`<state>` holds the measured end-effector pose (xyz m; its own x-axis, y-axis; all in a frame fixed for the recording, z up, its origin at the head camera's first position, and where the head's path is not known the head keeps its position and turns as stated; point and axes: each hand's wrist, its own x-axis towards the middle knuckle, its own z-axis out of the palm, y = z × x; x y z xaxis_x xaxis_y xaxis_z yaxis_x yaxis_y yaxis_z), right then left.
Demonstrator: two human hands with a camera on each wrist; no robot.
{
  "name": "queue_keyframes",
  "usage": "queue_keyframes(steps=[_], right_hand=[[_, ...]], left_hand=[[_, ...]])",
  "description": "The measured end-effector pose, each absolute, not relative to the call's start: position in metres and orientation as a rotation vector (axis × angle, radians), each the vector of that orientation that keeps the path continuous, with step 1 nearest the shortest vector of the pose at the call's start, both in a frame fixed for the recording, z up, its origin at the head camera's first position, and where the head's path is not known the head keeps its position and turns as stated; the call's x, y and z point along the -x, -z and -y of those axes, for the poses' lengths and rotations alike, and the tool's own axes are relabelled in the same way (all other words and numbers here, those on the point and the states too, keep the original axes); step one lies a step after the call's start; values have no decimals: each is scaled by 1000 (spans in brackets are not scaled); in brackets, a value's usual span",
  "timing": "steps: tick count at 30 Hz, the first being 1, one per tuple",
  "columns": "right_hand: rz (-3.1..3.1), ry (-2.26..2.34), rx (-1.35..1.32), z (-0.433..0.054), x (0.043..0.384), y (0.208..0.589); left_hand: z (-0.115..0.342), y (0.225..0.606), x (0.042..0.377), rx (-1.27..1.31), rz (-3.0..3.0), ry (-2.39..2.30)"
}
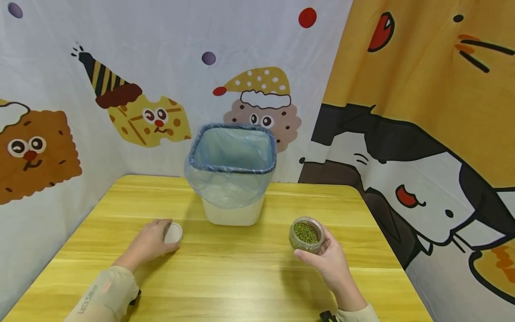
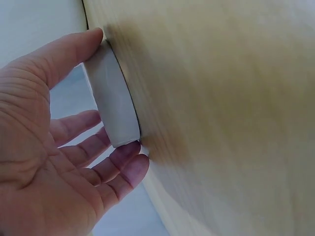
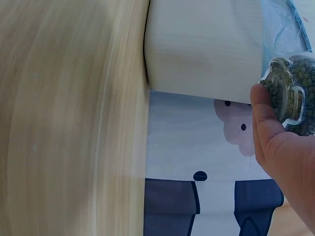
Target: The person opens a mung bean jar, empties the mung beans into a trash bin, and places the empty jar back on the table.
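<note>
Indoor corner, room type unclear, cartoon-printed cloth hangings (image 1: 157, 36) behind and beside a wood-grain table (image 1: 229, 277)

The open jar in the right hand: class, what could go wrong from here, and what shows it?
1. The jar is uncovered, so a tilt could spill its small green beans onto the table.
2. The right hand holds the jar above the table from one side, so it might slip.
3. The liner bulges loosely around the bin, so a passing hand could snag it.

cartoon-printed cloth (image 1: 161, 36) hangs behind a yellow wood-grain table (image 1: 233, 268).
</note>
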<state>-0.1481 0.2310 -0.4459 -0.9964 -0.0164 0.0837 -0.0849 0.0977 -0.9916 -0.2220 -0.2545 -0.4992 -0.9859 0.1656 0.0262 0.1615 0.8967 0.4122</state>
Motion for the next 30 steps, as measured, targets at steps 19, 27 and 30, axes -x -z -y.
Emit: queue_keyframes(steps=[19,27,30], right_hand=[[2279,-2073,-129,-232,148,449],[2269,-2081,-101,-237,147,450],[2273,-2074,-90,-240,146,451]], left_hand=[[197,387,231,-1010,-3729,-1192],[162,352,246,-1224,-3762,-740],[158,353,251,-1138,-3731,-735]])
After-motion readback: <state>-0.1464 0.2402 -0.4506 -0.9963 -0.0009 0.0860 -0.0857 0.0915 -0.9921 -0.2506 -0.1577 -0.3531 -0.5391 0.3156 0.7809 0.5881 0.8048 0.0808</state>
